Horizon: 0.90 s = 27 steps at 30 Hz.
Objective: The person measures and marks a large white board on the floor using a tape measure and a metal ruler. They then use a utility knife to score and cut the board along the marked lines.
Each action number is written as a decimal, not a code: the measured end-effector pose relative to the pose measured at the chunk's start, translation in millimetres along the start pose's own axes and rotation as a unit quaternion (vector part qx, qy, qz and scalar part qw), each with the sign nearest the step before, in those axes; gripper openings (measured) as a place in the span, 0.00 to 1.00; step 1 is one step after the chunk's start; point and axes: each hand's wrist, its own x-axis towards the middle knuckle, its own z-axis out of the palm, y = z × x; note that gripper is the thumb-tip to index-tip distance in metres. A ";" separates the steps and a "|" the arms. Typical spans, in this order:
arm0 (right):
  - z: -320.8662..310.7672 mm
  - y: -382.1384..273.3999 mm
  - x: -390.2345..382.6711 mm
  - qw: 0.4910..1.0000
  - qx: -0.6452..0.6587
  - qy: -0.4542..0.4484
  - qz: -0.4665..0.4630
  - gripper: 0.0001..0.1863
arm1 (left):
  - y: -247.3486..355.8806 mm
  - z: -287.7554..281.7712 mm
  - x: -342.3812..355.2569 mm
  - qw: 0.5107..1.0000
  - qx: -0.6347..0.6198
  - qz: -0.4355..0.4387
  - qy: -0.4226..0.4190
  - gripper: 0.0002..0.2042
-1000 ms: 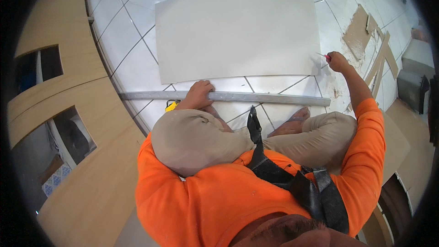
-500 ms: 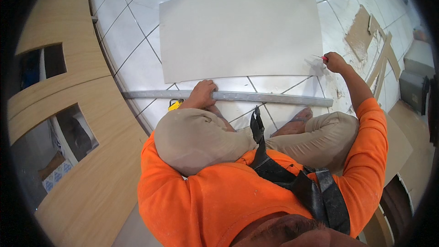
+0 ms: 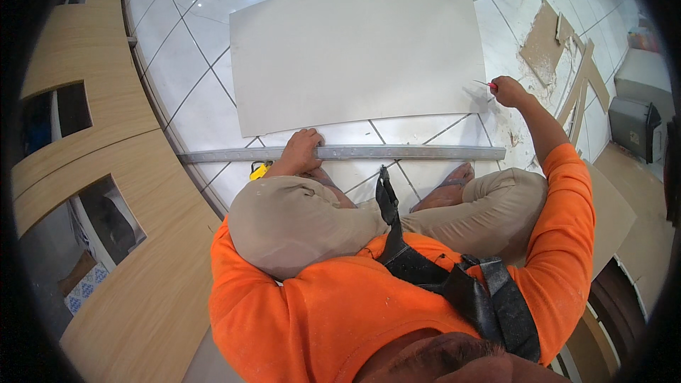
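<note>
A large pale rectangular board [image 3: 362, 53] lies flat on the tiled floor in front of me. A long metal channel [image 3: 397, 152] rests along its near side, with a gap between them. Closed over the left part of this channel is my left hand [image 3: 303, 150], its fingertips near the board's edge. My right hand [image 3: 509, 91] grips a small red-handled tool [image 3: 488, 84] with a thin pointed tip, just off the board's right edge. The tip reaches over the board's right side; its exact kind is too small to tell. A yellow tape measure [image 3: 260, 169] sits beside my left wrist.
Broken board offcuts [image 3: 560, 57] and dust are scattered at the right. Beyond them stands a dark grey box [image 3: 631, 128]. Along the left runs a wood-coloured panel [image 3: 106, 135] with rectangular cut-outs. My feet [image 3: 447, 188] are close to the metal channel.
The whole view has shifted slightly, so the board and channel appear a little further left. Both hands keep their holds, and little else differs.
</note>
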 end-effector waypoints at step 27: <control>5.0 8.4 -13.3 0.999 0.018 -0.028 0.009 0.12 | -3.6 -73.7 31.0 0.996 0.008 0.073 0.049 0.27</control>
